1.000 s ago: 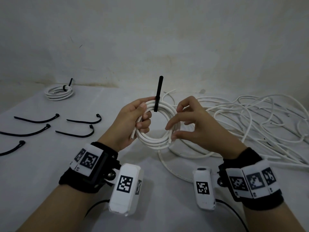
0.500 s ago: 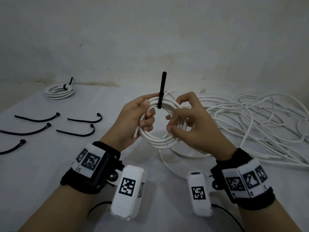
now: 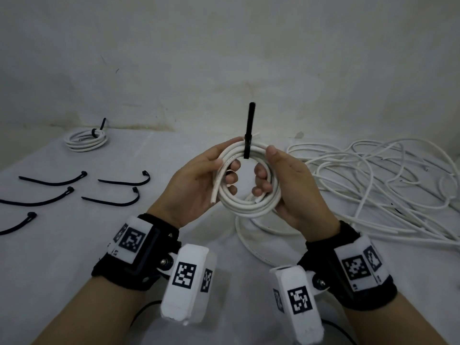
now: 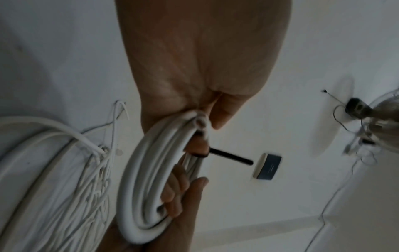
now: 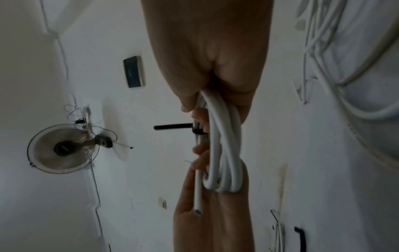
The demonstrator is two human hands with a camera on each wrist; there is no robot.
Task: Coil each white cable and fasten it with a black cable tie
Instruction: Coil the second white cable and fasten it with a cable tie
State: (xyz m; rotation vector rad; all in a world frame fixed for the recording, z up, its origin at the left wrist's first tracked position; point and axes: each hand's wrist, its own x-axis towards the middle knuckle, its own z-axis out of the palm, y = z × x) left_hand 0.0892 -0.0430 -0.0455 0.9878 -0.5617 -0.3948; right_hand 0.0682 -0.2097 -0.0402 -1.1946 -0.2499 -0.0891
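Observation:
A coiled white cable is held upright above the table between both hands. A black cable tie wraps its top, and the tie's tail sticks straight up. My left hand grips the coil's left side, fingers through the ring and thumb near the tie. My right hand grips the right side the same way. In the left wrist view the coil and tie tail show. The right wrist view shows the coil, the tie and a loose cable end.
Several loose black ties lie on the white table at the left. A finished tied coil sits at the back left. A tangle of loose white cable covers the right side, one strand running under my hands. A wall stands behind.
My right hand has shifted from pinching the coil's inner edge to gripping its right side, fingers through the ring. The coil rose slightly and stands squarer to me.

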